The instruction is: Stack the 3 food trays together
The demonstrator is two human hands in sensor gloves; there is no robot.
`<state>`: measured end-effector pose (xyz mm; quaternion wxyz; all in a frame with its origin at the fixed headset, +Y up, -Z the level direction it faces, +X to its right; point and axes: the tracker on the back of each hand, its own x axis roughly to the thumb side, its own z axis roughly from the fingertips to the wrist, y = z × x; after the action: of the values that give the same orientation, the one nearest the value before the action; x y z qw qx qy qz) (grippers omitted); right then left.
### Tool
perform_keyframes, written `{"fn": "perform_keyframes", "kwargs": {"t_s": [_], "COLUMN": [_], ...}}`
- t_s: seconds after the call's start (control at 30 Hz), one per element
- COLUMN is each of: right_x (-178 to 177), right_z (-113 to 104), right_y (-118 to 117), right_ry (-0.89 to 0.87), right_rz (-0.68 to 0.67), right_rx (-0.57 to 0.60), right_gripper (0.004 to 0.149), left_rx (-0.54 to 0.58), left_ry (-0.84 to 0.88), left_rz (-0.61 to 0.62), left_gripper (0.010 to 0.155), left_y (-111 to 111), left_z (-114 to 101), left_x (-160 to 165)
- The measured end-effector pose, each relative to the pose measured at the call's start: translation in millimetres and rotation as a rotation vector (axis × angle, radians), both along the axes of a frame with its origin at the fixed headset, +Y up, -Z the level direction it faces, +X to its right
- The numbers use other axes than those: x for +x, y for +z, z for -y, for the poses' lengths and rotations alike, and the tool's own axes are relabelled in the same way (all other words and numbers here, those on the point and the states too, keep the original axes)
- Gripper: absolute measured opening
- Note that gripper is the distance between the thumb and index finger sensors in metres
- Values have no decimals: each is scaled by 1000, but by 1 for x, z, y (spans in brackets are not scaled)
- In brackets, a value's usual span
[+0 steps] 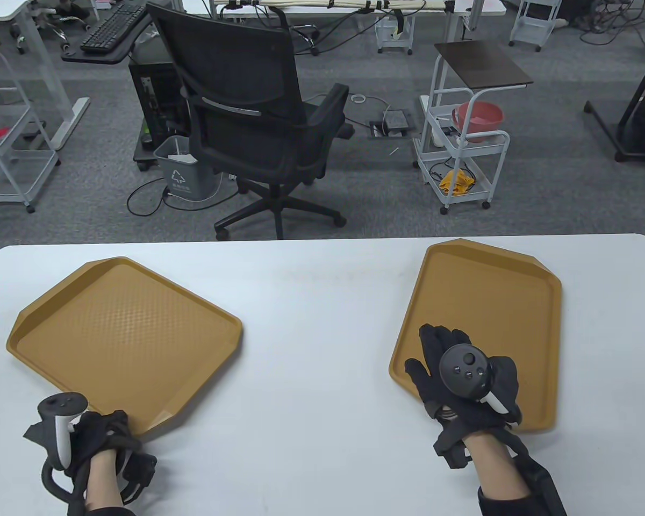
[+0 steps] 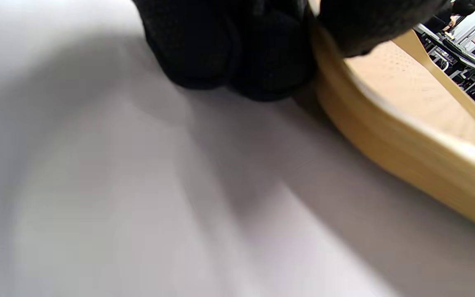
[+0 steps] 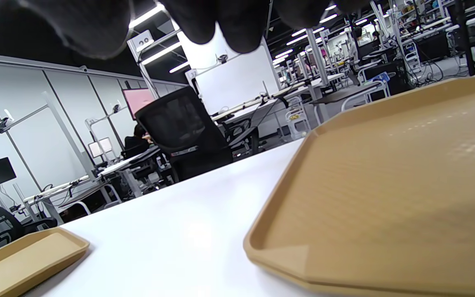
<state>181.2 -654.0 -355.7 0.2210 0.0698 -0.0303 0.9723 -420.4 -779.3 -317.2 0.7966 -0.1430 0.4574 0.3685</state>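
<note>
The left hand (image 1: 99,441) sits at the near corner of the left food tray (image 1: 123,333). In the left wrist view its fingers (image 2: 237,49) are bunched against the outside of the rim, with 1 dark digit lying over the rim's top; this reads as a pinch on the rim, though blur leaves it uncertain.

The right hand (image 1: 462,376) rests over the near left part of the right food tray (image 1: 494,301), fingers spread and pointing away across the floor; whether they press down cannot be told.

Only 2 trays show separately on the white table (image 1: 322,279); the 3rd may already lie under the right tray.

Procedure:
1. Hook the fingertips under the rim before lifting.
2. Keep the tray level.
3. Steady the right tray.
4. Align the cut corners before lowering.
</note>
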Motion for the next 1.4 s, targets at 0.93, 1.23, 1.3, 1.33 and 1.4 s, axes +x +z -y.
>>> {"fn": "perform_keyframes", "kwargs": {"t_s": [0.93,1.23,1.3,1.33,1.4], "right_x": [14,18,19,19,21], "right_z": [-6,-17,-19,-19,-20], "right_y": [0,7,8,9,9], "right_ry": [-101,-207,-245,-256,-291], "right_rz": [15,11,5,4,5], "right_rx": [-7,13,8,6,-1], "right_gripper": [70,69,69,70,71], "left_rx": [461,563,579,584,593], "left_ry": [142,207,244,258,278], "left_rz": [79,376,439,458,526], "left_gripper": [64,63,64,63,64], "left_y": [-8,-26,-29,-31,-32], "left_z": [-62,-105,-113,-115,-120], "left_x": [37,117,138,146,163]}}
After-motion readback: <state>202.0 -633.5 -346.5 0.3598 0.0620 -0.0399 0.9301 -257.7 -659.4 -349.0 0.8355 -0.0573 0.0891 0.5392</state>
